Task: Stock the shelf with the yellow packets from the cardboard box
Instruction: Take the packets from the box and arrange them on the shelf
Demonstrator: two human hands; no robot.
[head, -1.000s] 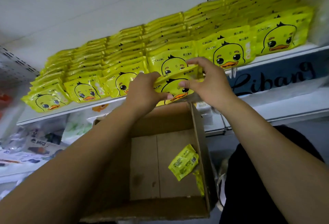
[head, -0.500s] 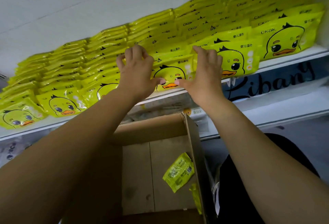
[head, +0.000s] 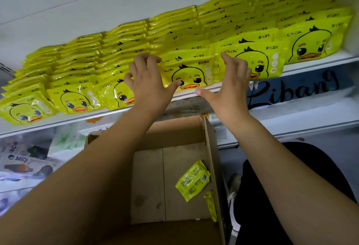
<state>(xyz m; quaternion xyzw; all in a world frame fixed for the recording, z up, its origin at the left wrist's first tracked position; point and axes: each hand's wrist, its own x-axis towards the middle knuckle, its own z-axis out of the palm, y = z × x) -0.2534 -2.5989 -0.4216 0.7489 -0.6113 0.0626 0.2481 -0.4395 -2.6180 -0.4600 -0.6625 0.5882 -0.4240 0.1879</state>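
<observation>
The packets point(head: 186, 73) in front of me are bright yellow, each printed with a black-outlined duck face and orange beak. The shelf point(head: 314, 63) is white, the cardboard box point(head: 174, 132) plain brown.

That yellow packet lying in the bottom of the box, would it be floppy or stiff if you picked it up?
Probably soft: the yellow packet looks like a thin film pouch, so it may sag a little. Its shiny film could be slippery. Being flat, it should not roll.
</observation>
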